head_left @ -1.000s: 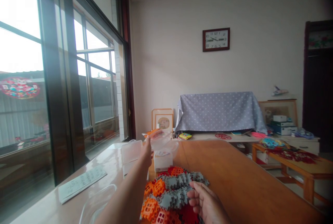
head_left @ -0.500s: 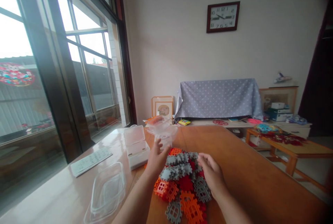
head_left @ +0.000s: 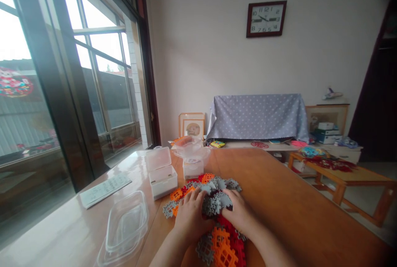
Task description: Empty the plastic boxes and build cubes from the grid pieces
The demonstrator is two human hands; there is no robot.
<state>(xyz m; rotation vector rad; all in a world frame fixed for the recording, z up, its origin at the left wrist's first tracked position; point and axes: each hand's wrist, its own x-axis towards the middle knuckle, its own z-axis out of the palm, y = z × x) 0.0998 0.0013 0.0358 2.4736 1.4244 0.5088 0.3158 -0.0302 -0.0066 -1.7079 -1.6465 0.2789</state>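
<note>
A pile of plastic interlocking building blocks in orange, red and grey lies on the table before me; an orange window block (head_left: 228, 254) is at its near end. My left hand (head_left: 192, 214) curls over the left side of the pile, its fingers closed against a row of grey interlocking blocks (head_left: 214, 204). From the other side my right hand (head_left: 238, 212) presses the same grey blocks, thumb low and fingers on top. Both palms hide part of the red and orange blocks beneath. A grey window block (head_left: 169, 209) lies at the left edge of the pile.
Left of the pile stand an open white box (head_left: 163, 182) and clear plastic containers (head_left: 127, 223). Another clear container (head_left: 192, 170) is behind the pile. A written sheet (head_left: 106, 190) lies on the wooden table (head_left: 279, 201). A low bench (head_left: 356, 178) stands off to the right.
Both hands have come down and inward onto the grey blocks. My left hand was raised behind the pile and my right hand at its right side. Blocks have spread at the left.
</note>
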